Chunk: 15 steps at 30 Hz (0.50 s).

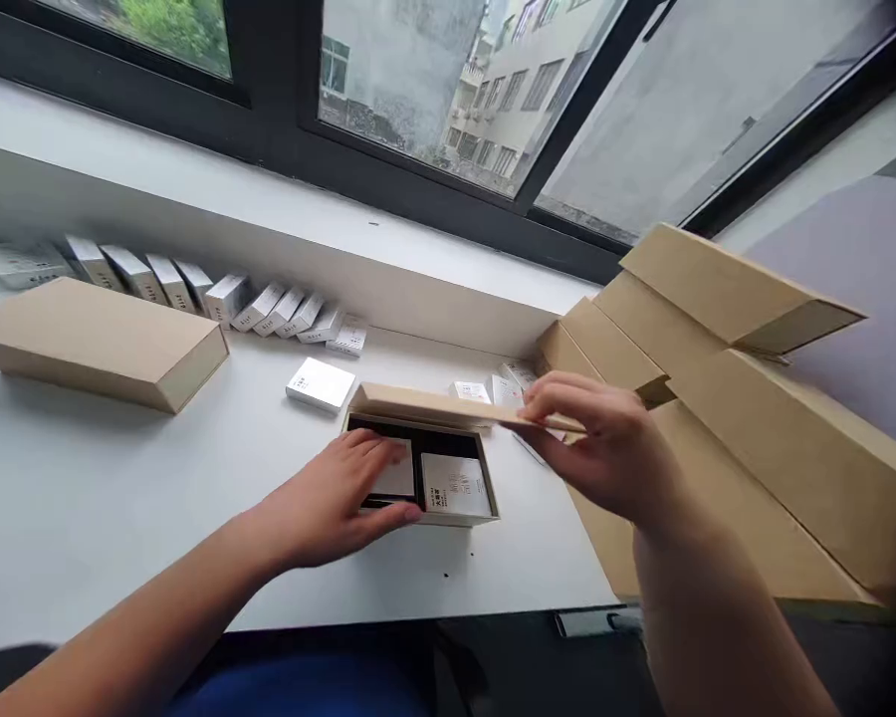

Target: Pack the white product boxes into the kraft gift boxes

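Note:
In front of me stands a kraft-coloured gift box (459,521), its lid (433,401) raised at the far side. Two small white printed boxes sit side by side in its black insert; the right white box (455,485) shows fully, the left white box (394,476) lies partly under my fingers. My left hand (343,488) rests over the left compartment with fingers stretched out and thumb apart. The lid's right edge is pinched between the thumb and fingers of my right hand (597,433).
A closed kraft box (94,339) lies on the white table (119,498) at left. Several small white boxes (269,307) line the wall, one lone white box (321,384) lies nearer, and others sit behind the lid. Kraft boxes (777,428) are stacked at right, below the window (418,90).

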Tool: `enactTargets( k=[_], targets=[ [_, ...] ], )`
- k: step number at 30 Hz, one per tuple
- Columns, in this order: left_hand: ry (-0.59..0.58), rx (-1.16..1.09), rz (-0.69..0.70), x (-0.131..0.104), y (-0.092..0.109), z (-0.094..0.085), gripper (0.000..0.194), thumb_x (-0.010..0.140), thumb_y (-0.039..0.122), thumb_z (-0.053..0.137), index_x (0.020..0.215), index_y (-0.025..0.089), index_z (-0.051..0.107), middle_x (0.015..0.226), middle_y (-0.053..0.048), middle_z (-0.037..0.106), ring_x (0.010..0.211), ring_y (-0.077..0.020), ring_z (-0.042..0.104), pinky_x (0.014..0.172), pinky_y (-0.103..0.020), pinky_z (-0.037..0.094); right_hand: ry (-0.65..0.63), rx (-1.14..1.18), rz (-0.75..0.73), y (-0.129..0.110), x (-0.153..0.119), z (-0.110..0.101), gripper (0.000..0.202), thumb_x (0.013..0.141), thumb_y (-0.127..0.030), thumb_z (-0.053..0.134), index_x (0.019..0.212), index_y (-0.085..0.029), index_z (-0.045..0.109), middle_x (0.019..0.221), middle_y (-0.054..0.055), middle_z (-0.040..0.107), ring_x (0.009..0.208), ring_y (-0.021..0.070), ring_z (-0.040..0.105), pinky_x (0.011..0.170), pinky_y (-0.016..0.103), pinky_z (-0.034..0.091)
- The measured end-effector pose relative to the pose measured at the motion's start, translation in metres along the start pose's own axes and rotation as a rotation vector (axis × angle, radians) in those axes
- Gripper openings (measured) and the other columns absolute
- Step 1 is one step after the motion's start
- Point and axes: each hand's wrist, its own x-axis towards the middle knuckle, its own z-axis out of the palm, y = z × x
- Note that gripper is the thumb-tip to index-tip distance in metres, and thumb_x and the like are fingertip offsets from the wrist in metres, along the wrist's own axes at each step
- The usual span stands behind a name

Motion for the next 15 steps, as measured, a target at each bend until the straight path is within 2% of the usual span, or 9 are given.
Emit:
enactTargets(
  k=[3, 5, 6, 8, 9, 10, 12, 13, 15],
  targets=[
    [0.026, -0.016, 0.047, -0.047, 0.007, -0.014, 0.033, 0.097, 0.054, 0.050, 0.101, 0.023, 0.061, 0.100, -0.006, 0.067, 0.097, -0.0239, 0.061, 0.084, -0.037, 0.051, -0.108, 0.070, 0.028, -0.018, -0.027, 0.005, 0.012, 0.086, -0.013, 0.061, 0.078, -0.021, 0.058, 0.083, 0.004, 0.063, 0.076, 0.0161, 0.061, 0.066, 0.026, 0.047],
    [0.057, -0.025, 0.096, -0.074, 0.000, -0.016, 0.036, 0.096, 0.055, 0.047, 0.085, 0.022, 0.059, 0.082, -0.003, 0.064, 0.079, -0.0210, 0.059, 0.072, -0.033, 0.050, -0.250, 0.119, 0.090, -0.026, -0.048, 0.010, 0.015, 0.083, -0.010, 0.060, 0.089, -0.023, 0.063, 0.093, 0.005, 0.065, 0.084, 0.0177, 0.064, 0.070, 0.026, 0.051],
    [0.090, -0.035, 0.084, -0.086, -0.007, -0.014, 0.039, 0.095, 0.057, 0.047, 0.083, 0.023, 0.059, 0.078, -0.003, 0.064, 0.074, -0.0201, 0.058, 0.066, -0.031, 0.049, -0.322, 0.142, 0.134, -0.027, -0.061, 0.014, 0.023, 0.082, -0.011, 0.062, 0.100, -0.026, 0.065, 0.102, 0.006, 0.066, 0.094, 0.0198, 0.065, 0.077, 0.028, 0.053],
    [0.157, -0.035, -0.020, -0.101, -0.026, -0.005, 0.039, 0.094, 0.058, 0.048, 0.103, 0.025, 0.067, 0.093, -0.005, 0.070, 0.084, -0.0218, 0.063, 0.071, -0.030, 0.053, -0.417, 0.175, 0.246, -0.020, -0.089, 0.030, 0.057, 0.078, -0.021, 0.073, 0.132, -0.031, 0.057, 0.132, 0.009, 0.059, 0.124, 0.0274, 0.057, 0.099, 0.039, 0.052],
    [0.209, -0.010, -0.116, -0.105, -0.036, 0.002, 0.042, 0.094, 0.057, 0.049, 0.122, 0.029, 0.065, 0.107, -0.005, 0.072, 0.098, -0.0241, 0.065, 0.080, -0.032, 0.054, -0.421, 0.196, 0.305, -0.012, -0.104, 0.041, 0.079, 0.073, -0.031, 0.081, 0.144, -0.034, 0.046, 0.147, 0.010, 0.048, 0.139, 0.0326, 0.045, 0.110, 0.047, 0.044],
    [0.232, 0.027, -0.203, -0.107, -0.047, 0.010, 0.051, 0.094, 0.056, 0.053, 0.139, 0.034, 0.056, 0.123, -0.005, 0.070, 0.114, -0.0264, 0.062, 0.088, -0.034, 0.055, -0.383, 0.217, 0.375, -0.003, -0.118, 0.055, 0.100, 0.066, -0.043, 0.087, 0.152, -0.035, 0.035, 0.157, 0.010, 0.036, 0.149, 0.0373, 0.029, 0.117, 0.055, 0.034],
    [0.183, 0.074, -0.291, -0.105, -0.065, 0.030, 0.071, 0.090, 0.059, 0.058, 0.155, 0.040, 0.034, 0.149, -0.003, 0.055, 0.138, -0.0314, 0.048, 0.102, -0.042, 0.051, -0.273, 0.331, 0.562, 0.020, -0.144, 0.089, 0.128, 0.060, -0.062, 0.087, 0.160, -0.035, 0.012, 0.167, 0.011, 0.013, 0.155, 0.0388, 0.007, 0.122, 0.062, 0.019],
    [0.142, 0.073, -0.313, -0.102, -0.072, 0.040, 0.082, 0.088, 0.063, 0.060, 0.158, 0.040, 0.025, 0.157, -0.003, 0.044, 0.145, -0.0338, 0.039, 0.108, -0.046, 0.047, -0.228, 0.451, 0.624, 0.031, -0.153, 0.106, 0.135, 0.058, -0.074, 0.082, 0.161, -0.033, 0.004, 0.168, 0.011, 0.007, 0.155, 0.0381, 0.004, 0.123, 0.061, 0.016],
    [0.058, 0.066, -0.321, -0.095, -0.081, 0.058, 0.102, 0.080, 0.071, 0.063, 0.161, 0.036, 0.011, 0.165, -0.005, 0.027, 0.152, -0.0394, 0.021, 0.115, -0.056, 0.038, -0.149, 0.682, 0.664, 0.047, -0.164, 0.135, 0.141, 0.054, -0.092, 0.066, 0.161, -0.028, -0.001, 0.168, 0.013, 0.000, 0.155, 0.0374, 0.004, 0.123, 0.058, 0.016]
  ],
)
